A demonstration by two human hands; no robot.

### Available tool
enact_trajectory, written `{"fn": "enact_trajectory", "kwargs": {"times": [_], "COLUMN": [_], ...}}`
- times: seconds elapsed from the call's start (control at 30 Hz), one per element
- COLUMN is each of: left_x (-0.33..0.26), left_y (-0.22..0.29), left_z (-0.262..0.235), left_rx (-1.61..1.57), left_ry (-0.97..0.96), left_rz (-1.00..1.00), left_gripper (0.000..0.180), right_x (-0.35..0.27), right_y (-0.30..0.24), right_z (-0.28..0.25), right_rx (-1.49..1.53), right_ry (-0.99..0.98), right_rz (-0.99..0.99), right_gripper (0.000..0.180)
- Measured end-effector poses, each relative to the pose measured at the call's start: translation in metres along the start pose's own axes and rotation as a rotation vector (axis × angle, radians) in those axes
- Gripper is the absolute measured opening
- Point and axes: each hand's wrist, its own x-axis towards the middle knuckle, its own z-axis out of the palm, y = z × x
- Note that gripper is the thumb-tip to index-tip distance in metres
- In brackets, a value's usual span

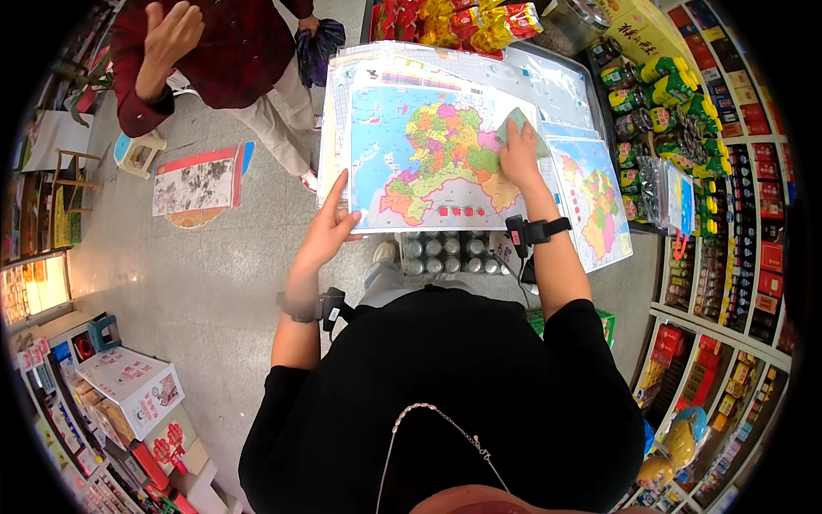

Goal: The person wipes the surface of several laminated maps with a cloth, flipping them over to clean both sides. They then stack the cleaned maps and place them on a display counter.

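Observation:
A large colourful map (454, 146), glossy and printed upside down from where I stand, lies on a stack of sheets in front of me. My left hand (324, 231) is at its near left corner, thumb on top and index finger stretched along the left edge; its other fingers are partly hidden. My right hand (521, 158) presses a grey-green cloth (514, 127) flat onto the map's right side. Beside it, farther right, lies a second, smaller-looking map (595, 201), partly covered by the first.
Red and yellow packets (462, 26) lie at the far end of the counter. Jars with green lids (659, 94) and crowded shelves (745, 214) line the right. Packed cans (449, 253) sit below the map's near edge. Across from me, left, stands a person in dark red (231, 56), one hand raised.

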Motion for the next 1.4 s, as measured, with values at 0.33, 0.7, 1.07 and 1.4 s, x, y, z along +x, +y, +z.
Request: {"fn": "enact_trajectory", "kwargs": {"times": [0.33,0.7,1.07,1.4], "left_x": [0.006,0.004,0.002,0.003], "left_y": [-0.003,-0.009,0.004,-0.008], "left_z": [-0.002,-0.009,0.000,-0.004], "left_rx": [0.052,0.054,0.062,0.010], "left_ry": [0.005,-0.033,0.004,-0.002], "left_rz": [0.033,-0.007,-0.008,0.003], "left_gripper": [0.074,0.074,0.073,0.073], "right_x": [-0.008,0.029,0.027,-0.076], "right_y": [-0.159,0.001,-0.190,-0.150], "right_z": [0.005,-0.016,0.004,-0.028], "right_rx": [0.131,-0.039,-0.034,0.228], "right_ry": [-0.212,-0.098,-0.336,-0.472], "right_rz": [-0.865,-0.015,-0.564,-0.942], "right_gripper": [0.063,0.067,0.068,0.068]}}
